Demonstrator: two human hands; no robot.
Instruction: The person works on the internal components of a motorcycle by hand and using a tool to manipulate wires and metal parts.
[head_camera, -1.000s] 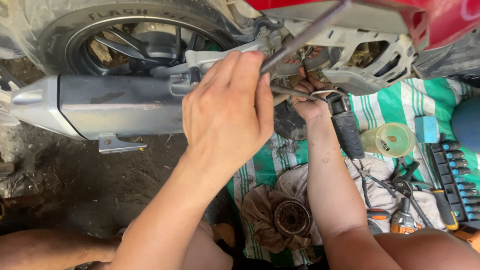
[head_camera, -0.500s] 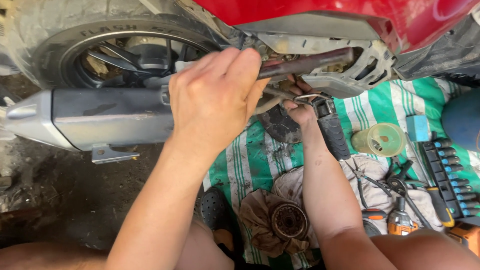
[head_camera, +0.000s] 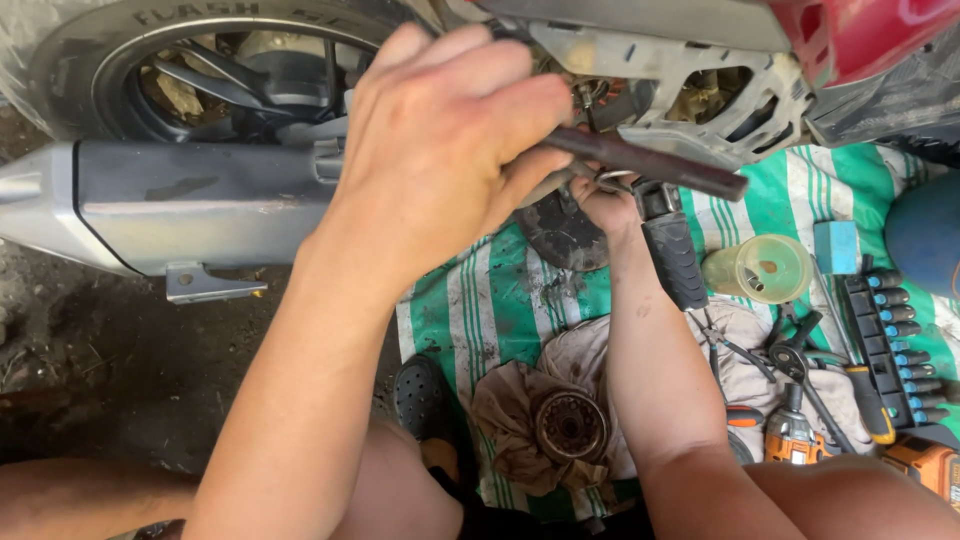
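Your left hand (head_camera: 440, 150) is clenched around the near end of a dark metal bar (head_camera: 650, 165), and this bar now lies almost level, with its free end pointing to the right, just above the black rubber footpeg (head_camera: 672, 250). One second ago the same bar stood steeply, with its tip high toward the red body panel (head_camera: 860, 35); half a second ago it was already lower. So you have swung it down, in the manner of a lever turning something at the motorcycle's lower frame. I judge that the fastener or part at its inner end has moved a part of a turn, but the contact point is hidden behind your fingers.

Your right hand (head_camera: 605, 205) stays beneath the bar, against the grey bracket (head_camera: 690, 90). Its fingers are mostly covered, so I cannot tell if they grasp something.

The silver muffler (head_camera: 200, 205) stays at the left. On the green striped cloth (head_camera: 480, 300) lie a round metal part (head_camera: 571, 425) on a rag and a socket rail (head_camera: 895, 345) at the right.
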